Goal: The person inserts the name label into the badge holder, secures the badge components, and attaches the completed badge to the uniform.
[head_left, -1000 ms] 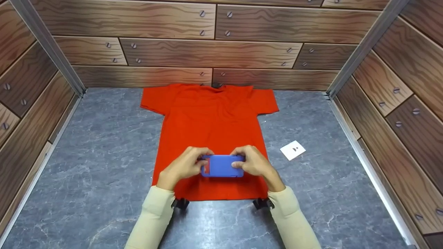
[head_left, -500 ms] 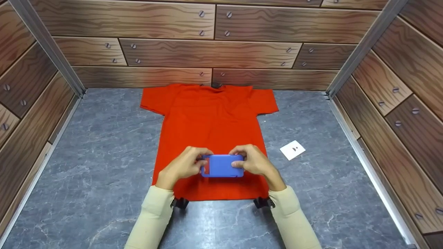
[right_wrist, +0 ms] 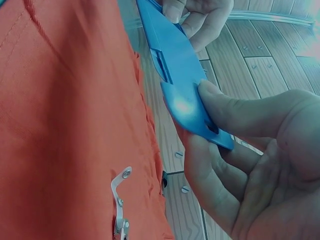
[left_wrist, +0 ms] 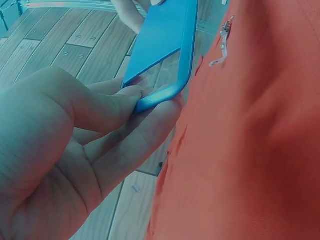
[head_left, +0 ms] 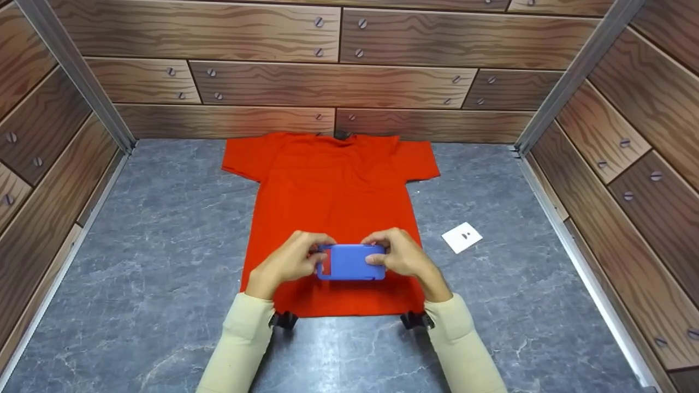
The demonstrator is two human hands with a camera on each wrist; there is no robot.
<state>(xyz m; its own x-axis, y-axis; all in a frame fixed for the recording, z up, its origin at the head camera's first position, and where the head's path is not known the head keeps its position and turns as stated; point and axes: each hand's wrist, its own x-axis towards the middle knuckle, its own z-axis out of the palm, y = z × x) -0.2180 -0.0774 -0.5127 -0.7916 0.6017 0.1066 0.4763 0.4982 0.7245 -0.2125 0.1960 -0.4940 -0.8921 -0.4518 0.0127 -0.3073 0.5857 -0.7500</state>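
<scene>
Wood-patterned walls (head_left: 262, 82) border a gray marbled surface (head_left: 169, 240).

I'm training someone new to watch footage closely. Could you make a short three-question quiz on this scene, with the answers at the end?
1. What are the left hand and the right hand both holding?
2. True or false: the white card lies apart from the red shirt.
3. The large opening in the held thing is at the end gripped by:
A) the left hand
B) the right hand
C) neither hand

Key:
1. A blue phone case.
2. True.
3. A.
</scene>
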